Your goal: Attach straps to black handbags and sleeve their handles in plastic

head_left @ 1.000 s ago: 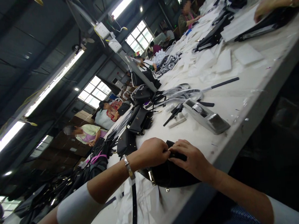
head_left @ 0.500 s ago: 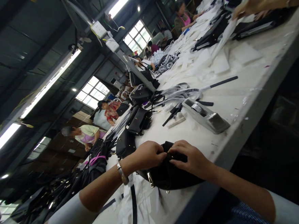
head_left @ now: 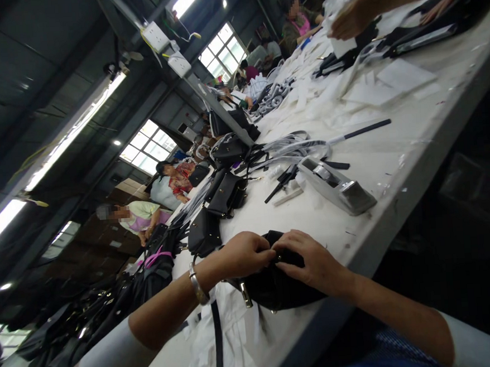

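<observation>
A black bag (head_left: 278,293) with gold-coloured metal fittings lies near the table's front edge, beneath both hands. My left hand (head_left: 248,254), with a silver bracelet at the wrist, pinches the bag's upper part. Facing it, my right hand (head_left: 311,260) grips the same part between thumb and fingers. The fingertips of both hands nearly meet at a small metal piece on the bag; its details are too small to tell. White wrapping sheets (head_left: 235,341) and a black strap (head_left: 218,342) lie left of the bag.
A grey tape dispenser (head_left: 337,188) stands beyond my right hand. More black bags (head_left: 224,193) line the table's left side. Bundled straps (head_left: 293,146) lie farther back. Another person's hand (head_left: 353,19) holds white material at the upper right. A metal post (head_left: 223,115) rises behind the bags.
Both my hands remain on the bag with nearly the same grip. At the upper right, the other person's hand has moved left. The view has shifted slightly.
</observation>
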A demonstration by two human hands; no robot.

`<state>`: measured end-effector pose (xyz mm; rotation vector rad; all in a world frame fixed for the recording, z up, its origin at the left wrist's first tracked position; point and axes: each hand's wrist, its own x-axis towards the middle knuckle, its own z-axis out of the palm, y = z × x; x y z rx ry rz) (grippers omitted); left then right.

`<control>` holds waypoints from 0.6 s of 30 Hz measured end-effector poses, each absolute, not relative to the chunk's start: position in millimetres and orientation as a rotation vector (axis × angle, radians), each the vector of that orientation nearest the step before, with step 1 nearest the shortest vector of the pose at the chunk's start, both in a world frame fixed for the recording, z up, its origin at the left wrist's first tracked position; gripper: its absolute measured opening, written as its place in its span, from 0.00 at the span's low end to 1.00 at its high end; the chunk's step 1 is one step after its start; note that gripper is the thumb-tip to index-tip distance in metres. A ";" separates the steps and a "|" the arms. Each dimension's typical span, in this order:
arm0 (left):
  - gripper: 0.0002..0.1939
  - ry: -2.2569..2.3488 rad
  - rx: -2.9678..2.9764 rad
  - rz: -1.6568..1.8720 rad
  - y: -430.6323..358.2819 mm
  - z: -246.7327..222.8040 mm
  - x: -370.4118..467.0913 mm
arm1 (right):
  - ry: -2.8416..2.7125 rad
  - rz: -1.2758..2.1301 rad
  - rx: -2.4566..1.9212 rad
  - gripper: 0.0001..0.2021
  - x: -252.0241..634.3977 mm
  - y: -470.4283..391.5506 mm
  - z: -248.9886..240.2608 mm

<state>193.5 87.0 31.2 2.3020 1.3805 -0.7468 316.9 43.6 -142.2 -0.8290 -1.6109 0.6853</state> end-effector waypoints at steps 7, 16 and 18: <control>0.20 1.417 2.127 -0.712 86.4 31.8 182.1 | -1.588 0.646 -0.898 0.10 312.6 41.7 -139.0; 0.17 1.371 2.645 -0.956 78.2 29.3 195.5 | -1.596 0.391 -0.907 0.11 304.3 38.8 -141.5; 0.17 1.339 2.672 -0.970 77.8 27.7 195.8 | -1.596 0.381 -0.895 0.11 305.1 39.6 -142.0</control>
